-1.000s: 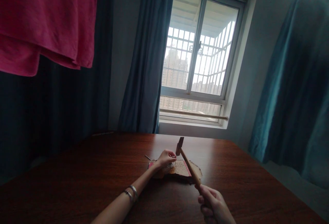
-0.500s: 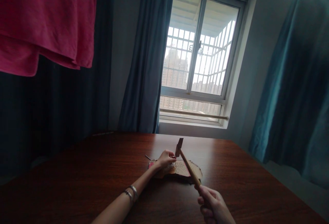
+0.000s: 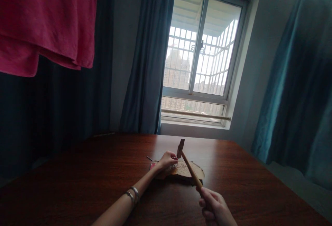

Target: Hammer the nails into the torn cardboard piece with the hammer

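My right hand [image 3: 214,205] is wrapped round the wooden handle of a hammer [image 3: 192,170]. The hammer's head is raised just above and beside the fingertips of my left hand [image 3: 168,159]. Those left fingers are pinched together over a tan, dotted board [image 3: 185,169] with a ragged edge; what they pinch is too small to make out. A pink patch [image 3: 153,165] shows at the board's left end, partly covered by my left wrist. Two metal bracelets [image 3: 133,194] circle my left forearm.
The board lies on a dark reddish-brown wooden table [image 3: 77,184]. A thin dark rod [image 3: 149,158] sticks out behind the board's left end. Pink cloth [image 3: 46,22] hangs at upper left. Blue curtains [image 3: 145,63] flank a barred window [image 3: 199,49].
Hardly anything differs. Both hands and the hammer stay in nearly the same place over the board.
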A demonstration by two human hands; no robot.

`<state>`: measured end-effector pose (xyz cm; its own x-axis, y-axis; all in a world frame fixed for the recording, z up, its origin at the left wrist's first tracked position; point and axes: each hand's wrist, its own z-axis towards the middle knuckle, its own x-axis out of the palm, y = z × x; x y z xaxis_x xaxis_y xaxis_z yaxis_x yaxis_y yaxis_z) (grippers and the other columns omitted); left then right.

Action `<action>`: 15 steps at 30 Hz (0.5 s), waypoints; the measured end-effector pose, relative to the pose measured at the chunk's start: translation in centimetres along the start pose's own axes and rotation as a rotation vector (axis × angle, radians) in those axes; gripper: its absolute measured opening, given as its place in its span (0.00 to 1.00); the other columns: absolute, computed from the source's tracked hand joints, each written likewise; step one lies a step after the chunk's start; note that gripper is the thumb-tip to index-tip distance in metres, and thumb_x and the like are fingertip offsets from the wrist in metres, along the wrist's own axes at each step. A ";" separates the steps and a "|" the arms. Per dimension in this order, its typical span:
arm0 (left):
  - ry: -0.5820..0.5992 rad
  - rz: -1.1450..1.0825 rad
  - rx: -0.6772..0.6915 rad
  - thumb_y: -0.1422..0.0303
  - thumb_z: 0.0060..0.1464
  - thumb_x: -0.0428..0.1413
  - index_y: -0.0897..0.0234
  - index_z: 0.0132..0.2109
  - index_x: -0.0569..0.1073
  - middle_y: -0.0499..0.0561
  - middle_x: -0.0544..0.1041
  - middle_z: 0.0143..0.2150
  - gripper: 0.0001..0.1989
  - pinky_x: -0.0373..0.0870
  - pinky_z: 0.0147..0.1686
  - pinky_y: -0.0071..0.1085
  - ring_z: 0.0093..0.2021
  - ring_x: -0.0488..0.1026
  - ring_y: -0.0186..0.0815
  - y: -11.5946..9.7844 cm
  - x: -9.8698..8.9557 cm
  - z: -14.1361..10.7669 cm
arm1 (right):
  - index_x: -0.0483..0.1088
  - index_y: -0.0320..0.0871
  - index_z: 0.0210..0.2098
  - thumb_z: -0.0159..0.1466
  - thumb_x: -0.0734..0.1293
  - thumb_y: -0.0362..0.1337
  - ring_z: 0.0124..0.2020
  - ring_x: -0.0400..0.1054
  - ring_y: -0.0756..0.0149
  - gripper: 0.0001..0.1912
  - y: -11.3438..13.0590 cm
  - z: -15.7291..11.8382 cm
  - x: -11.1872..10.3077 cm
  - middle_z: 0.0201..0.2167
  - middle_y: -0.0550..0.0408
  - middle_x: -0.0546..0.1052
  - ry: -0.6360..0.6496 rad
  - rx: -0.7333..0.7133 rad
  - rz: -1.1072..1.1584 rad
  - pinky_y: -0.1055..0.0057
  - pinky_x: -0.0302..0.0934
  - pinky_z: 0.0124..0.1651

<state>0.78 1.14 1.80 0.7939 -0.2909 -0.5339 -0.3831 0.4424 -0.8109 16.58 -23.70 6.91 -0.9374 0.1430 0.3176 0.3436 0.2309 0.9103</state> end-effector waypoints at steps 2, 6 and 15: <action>-0.001 -0.005 0.006 0.66 0.39 0.57 0.72 0.29 0.77 0.52 0.75 0.25 0.12 0.59 0.27 0.25 0.28 0.69 0.34 0.0 0.0 0.0 | 0.65 0.40 0.34 0.41 0.72 0.56 0.10 0.47 0.85 0.31 -0.1 0.1 -0.1 0.17 0.65 0.64 0.015 0.006 -0.003 0.84 0.33 0.12; 0.004 -0.006 0.034 0.67 0.39 0.57 0.72 0.29 0.78 0.52 0.75 0.25 0.11 0.60 0.28 0.26 0.28 0.69 0.34 0.2 0.0 0.0 | 0.65 0.41 0.34 0.41 0.71 0.57 0.10 0.47 0.85 0.31 -0.5 0.3 -0.1 0.17 0.65 0.64 0.001 -0.017 0.007 0.84 0.33 0.11; 0.017 -0.024 0.046 0.68 0.38 0.57 0.73 0.27 0.77 0.50 0.74 0.23 0.10 0.56 0.24 0.24 0.25 0.66 0.31 0.5 0.1 0.2 | 0.68 0.40 0.30 0.41 0.73 0.53 0.09 0.47 0.84 0.25 -0.4 0.0 -1.5 0.15 0.64 0.64 -0.098 -0.101 -0.011 0.83 0.35 0.11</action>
<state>0.78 1.48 1.33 0.7943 -0.3161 -0.5188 -0.3418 0.4736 -0.8118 17.87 -24.03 6.04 -0.9292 0.2359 0.2847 0.3215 0.1353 0.9372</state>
